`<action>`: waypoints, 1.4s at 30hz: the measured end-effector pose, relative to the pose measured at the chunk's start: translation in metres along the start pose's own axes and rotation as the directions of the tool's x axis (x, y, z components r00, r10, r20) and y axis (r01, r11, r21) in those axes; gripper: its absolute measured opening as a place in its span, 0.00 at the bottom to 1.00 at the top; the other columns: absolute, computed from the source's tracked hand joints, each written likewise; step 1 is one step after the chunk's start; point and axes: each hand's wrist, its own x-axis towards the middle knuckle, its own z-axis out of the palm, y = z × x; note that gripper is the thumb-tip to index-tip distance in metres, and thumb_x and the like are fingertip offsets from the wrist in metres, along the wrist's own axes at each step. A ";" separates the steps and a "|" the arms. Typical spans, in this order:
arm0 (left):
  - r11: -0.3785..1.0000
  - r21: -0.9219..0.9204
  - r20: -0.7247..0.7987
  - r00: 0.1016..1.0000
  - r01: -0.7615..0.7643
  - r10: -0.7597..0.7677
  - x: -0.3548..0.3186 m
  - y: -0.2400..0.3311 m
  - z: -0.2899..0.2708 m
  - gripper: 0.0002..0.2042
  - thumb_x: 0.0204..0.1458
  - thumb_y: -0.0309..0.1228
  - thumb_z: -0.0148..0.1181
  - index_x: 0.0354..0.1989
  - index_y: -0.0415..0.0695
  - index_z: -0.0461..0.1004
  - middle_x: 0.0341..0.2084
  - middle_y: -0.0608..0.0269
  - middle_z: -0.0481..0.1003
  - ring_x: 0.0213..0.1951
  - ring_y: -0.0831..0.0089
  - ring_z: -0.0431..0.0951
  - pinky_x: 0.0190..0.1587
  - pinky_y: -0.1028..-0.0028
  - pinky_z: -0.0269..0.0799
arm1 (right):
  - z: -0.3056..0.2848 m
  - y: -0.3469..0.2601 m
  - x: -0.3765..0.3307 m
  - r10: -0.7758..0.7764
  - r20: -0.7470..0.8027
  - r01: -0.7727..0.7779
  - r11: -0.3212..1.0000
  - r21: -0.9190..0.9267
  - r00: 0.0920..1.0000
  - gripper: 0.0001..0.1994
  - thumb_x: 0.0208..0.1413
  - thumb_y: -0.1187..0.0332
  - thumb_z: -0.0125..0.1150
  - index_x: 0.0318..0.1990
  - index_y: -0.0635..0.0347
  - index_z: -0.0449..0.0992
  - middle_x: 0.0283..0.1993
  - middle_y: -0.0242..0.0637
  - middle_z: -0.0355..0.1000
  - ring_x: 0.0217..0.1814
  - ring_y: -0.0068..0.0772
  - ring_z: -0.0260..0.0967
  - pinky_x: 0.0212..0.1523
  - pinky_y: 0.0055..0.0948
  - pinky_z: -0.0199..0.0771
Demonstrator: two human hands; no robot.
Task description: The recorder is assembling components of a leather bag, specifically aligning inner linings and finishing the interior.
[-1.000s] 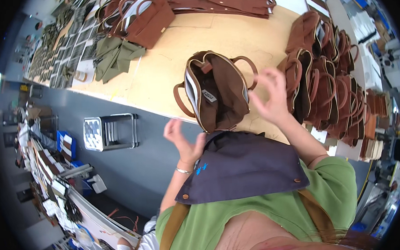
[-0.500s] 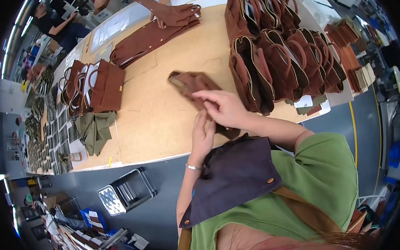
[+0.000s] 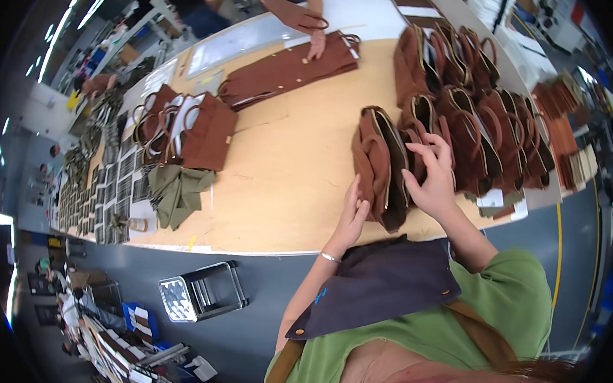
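A brown zip-top handbag (image 3: 380, 170) stands on the table just before me, its long mouth unzipped and edged with a gold zip. My left hand (image 3: 349, 215) rests along its left side, fingers stretched out. On the other side my right hand (image 3: 433, 178) is held with curved fingers apart, close to the handbag's right edge and the neighbouring bag; whether it touches either I cannot tell. Several similar brown handbags (image 3: 466, 138) stand in tight rows to the right, mouths up, with their handles showing.
Brown tote bags (image 3: 206, 134) with pale filling stand at the left, beside olive cloth (image 3: 176, 195). Across the table (image 3: 285, 172) a co-worker's hand (image 3: 317, 45) touches a flat stack of brown bag pieces (image 3: 290, 71). A metal step stool (image 3: 201, 293) stands on the floor.
The handbag, moving between both hands over the table before, now stands at the left end of the bag rows. My hands have parted to its two sides. My view has shifted.
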 end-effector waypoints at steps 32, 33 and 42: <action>0.406 0.521 -0.853 0.446 0.751 0.271 -0.101 -0.105 -0.153 0.23 0.54 0.45 0.59 0.57 0.51 0.73 0.64 0.57 0.65 0.68 0.56 0.57 0.66 0.49 0.47 | 0.465 -0.223 0.180 -0.619 0.486 0.455 0.784 0.422 0.617 0.05 0.51 0.72 0.67 0.35 0.59 0.77 0.45 0.38 0.66 0.47 0.44 0.72 0.46 0.41 0.73; 0.396 0.527 -0.849 0.446 0.752 0.282 -0.102 -0.107 -0.152 0.23 0.53 0.45 0.59 0.57 0.50 0.74 0.64 0.57 0.65 0.68 0.55 0.58 0.66 0.49 0.47 | 0.449 -0.212 0.174 -0.672 0.448 0.472 0.737 0.484 0.590 0.05 0.51 0.72 0.67 0.34 0.59 0.77 0.45 0.38 0.66 0.46 0.44 0.72 0.45 0.40 0.73; 0.839 0.282 -0.952 0.247 0.465 0.183 -0.118 -0.127 -0.181 0.14 0.54 0.31 0.58 0.48 0.40 0.74 0.57 0.49 0.69 0.60 0.50 0.65 0.65 0.53 0.54 | 0.240 -0.137 0.063 -0.698 0.656 0.400 0.710 0.580 0.287 0.05 0.55 0.69 0.66 0.37 0.58 0.79 0.41 0.36 0.64 0.40 0.39 0.70 0.42 0.36 0.72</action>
